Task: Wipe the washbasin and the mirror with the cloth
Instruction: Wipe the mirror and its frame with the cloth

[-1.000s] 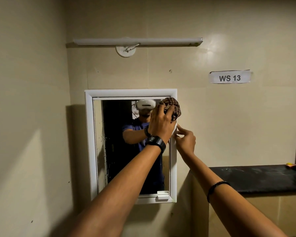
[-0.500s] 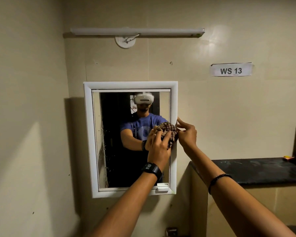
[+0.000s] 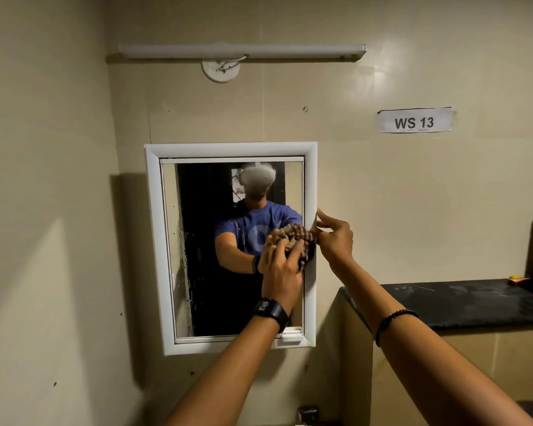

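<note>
A white-framed mirror (image 3: 197,241) hangs on the beige wall ahead. My left hand (image 3: 282,267), with a black watch on the wrist, presses a bunched brown checked cloth (image 3: 300,238) against the glass near the mirror's right edge, at mid height. My right hand (image 3: 334,236) touches the right side of the frame beside the cloth, fingers spread, holding nothing. The washbasin is out of view.
A black counter (image 3: 462,301) juts from the wall at the right, with a small red-yellow item (image 3: 516,278) near its far end. A tube light (image 3: 240,52) is mounted above the mirror, and a "WS 13" label (image 3: 414,119) is stuck up to the right. A metal fitting (image 3: 308,413) shows below.
My left hand has dragged the cloth down from the mirror's top right corner to its mid-right edge. My right hand has stayed on the frame.
</note>
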